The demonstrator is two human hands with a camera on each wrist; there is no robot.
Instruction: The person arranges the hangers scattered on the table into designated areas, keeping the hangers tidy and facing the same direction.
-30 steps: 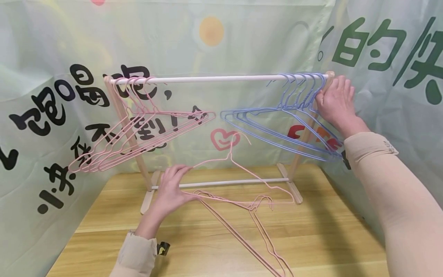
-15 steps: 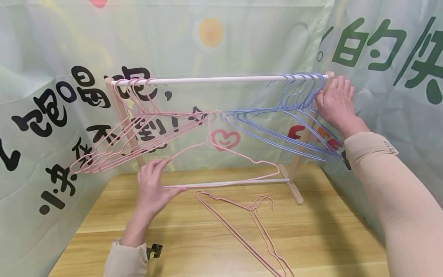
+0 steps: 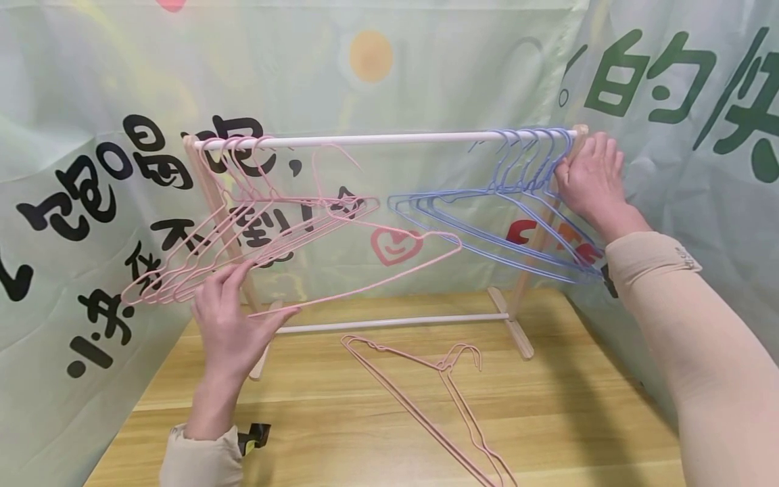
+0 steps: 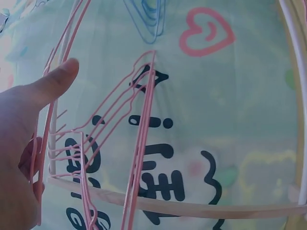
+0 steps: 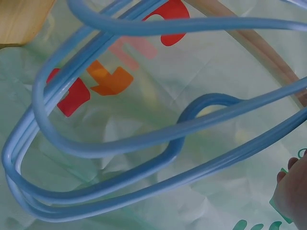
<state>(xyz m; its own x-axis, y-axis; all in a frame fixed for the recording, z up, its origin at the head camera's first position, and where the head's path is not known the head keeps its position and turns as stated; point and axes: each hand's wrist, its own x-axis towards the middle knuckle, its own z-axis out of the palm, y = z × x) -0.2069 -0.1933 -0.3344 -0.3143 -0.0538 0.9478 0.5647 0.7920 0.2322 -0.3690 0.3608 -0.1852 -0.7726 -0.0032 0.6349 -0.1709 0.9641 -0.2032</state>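
A pink wire hanger [image 3: 389, 278] is held up by its left end in my left hand [image 3: 226, 325], the thumb below and fingers above. Its hook is just under the white top rod [image 3: 383, 140] of a rack, with the open end of the hook to the right. In the left wrist view the thumb [image 4: 60, 79] lies along the pink wire. At the top right corner of the rack, my right hand [image 3: 593, 176] grips the wooden post [image 3: 581, 131], beside several blue hangers [image 3: 456, 194] on the rod. The right wrist view shows blue hanger ends [image 5: 96, 149] close up.
Several pink hangers [image 3: 316, 199] hang at the rod's left end, behind the held one. More pink hangers [image 3: 446, 367] lie stacked on the wooden table [image 3: 341, 419]. A white lower bar [image 3: 395, 322] joins the rack's feet. Printed cloth [image 3: 304, 67] surrounds the table.
My left hand has moved left and raised the pink hanger from low over the table to just below the top rod. My right hand has stayed on the post.
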